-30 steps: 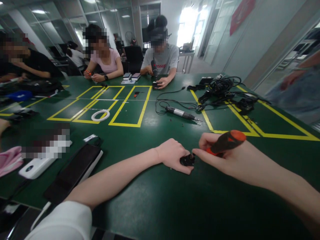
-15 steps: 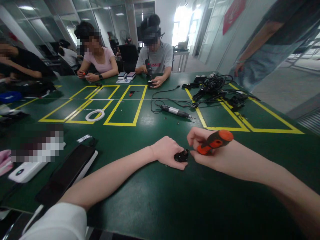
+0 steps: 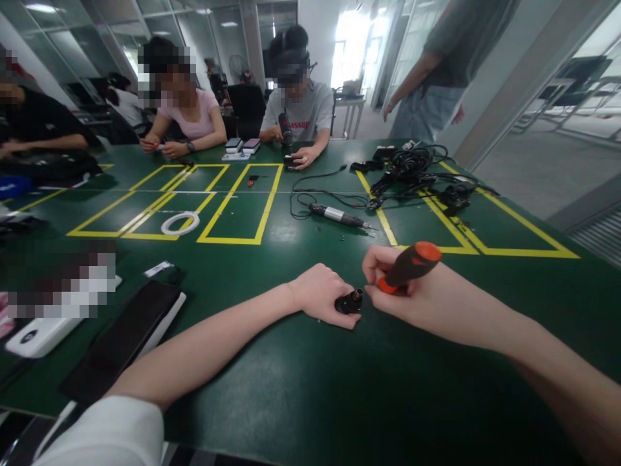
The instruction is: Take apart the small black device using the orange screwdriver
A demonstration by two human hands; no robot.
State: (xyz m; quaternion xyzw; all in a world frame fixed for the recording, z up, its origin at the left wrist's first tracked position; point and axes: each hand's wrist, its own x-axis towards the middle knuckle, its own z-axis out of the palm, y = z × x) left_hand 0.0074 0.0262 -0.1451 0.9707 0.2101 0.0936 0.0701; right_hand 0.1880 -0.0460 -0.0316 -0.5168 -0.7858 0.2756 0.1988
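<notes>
My left hand (image 3: 323,294) rests on the green table (image 3: 339,388) with its fingers closed round a small black part (image 3: 348,302). My right hand (image 3: 402,294) grips a screwdriver with an orange and black handle (image 3: 411,264), its fingers pinched close to the small black part's tip. The screwdriver's blade is hidden between the two hands.
An electric screwdriver (image 3: 339,217) with a cable lies beyond my hands. A tangle of black cables (image 3: 422,171) sits at the far right. A black case (image 3: 121,340) and a white power bank (image 3: 41,333) lie to the left. Other people sit across the table; one stands at the back right.
The view has swung a little, so both hands sit slightly further left and higher. The standing person at the right has walked toward the back. My hands keep the same hold.
</notes>
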